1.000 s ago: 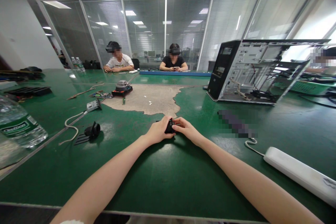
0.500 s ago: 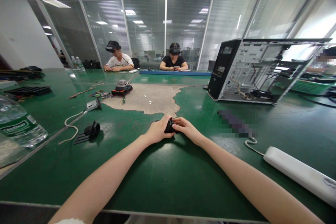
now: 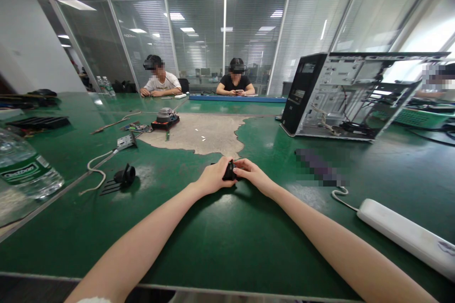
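Observation:
A small black plastic part (image 3: 229,171) is held low over the green table, just nearer than the bare patch in its surface. My left hand (image 3: 213,177) wraps round it from the left, thumb on top and fingers beneath. From the right, the fingertips of my right hand (image 3: 253,173) press on its side in a pinch. Much of the part is hidden behind the fingers, so its exact kind does not show. To the left lies a black fan-like plastic piece with prongs (image 3: 125,177), touched by neither hand.
An open computer case (image 3: 341,97) stands at the right, with a white power strip (image 3: 405,232) nearer me. At the left are a water bottle (image 3: 26,165) and a metal bracket (image 3: 126,141) near a pale cord. A CPU cooler (image 3: 166,117) sits farther back. Two people sit opposite.

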A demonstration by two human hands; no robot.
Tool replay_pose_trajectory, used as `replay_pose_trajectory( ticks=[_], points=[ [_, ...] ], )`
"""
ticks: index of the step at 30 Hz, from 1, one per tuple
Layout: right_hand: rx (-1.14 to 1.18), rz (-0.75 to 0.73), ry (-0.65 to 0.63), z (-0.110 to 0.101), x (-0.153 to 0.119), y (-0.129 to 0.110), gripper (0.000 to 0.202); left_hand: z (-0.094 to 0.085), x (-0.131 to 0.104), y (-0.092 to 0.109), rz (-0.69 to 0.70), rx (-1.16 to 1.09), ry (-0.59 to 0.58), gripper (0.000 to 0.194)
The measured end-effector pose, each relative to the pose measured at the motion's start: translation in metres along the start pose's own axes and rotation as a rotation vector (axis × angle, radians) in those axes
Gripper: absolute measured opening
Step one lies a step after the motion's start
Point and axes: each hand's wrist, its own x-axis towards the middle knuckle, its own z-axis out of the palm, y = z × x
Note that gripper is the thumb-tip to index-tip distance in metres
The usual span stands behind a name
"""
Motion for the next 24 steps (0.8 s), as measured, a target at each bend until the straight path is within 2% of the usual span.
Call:
replay_pose_trajectory(
  ticks=[6, 15, 21, 24],
  points=[
    [0.038, -0.043, -0.107, -0.004, -0.004, -0.007, 0.031, -0.002, 0.000, 0.002, -0.002, 0.007, -0.007, 0.062],
    [0.008, -0.005, 0.010, 0.000, 0.000, 0.001, 0.027, -0.004, 0.000, 0.005, -0.020, -0.025, -0.011, 0.059],
    [0.015, -0.049, -0.105, -0.003, -0.005, -0.007, 0.032, -0.004, 0.000, 0.004, -0.025, 0.000, -0.021, 0.062],
    [0.030, -0.057, -0.091, -0.002, -0.006, -0.009, 0.028, -0.004, 0.000, 0.004, -0.022, 0.014, -0.025, 0.063]
  ],
)
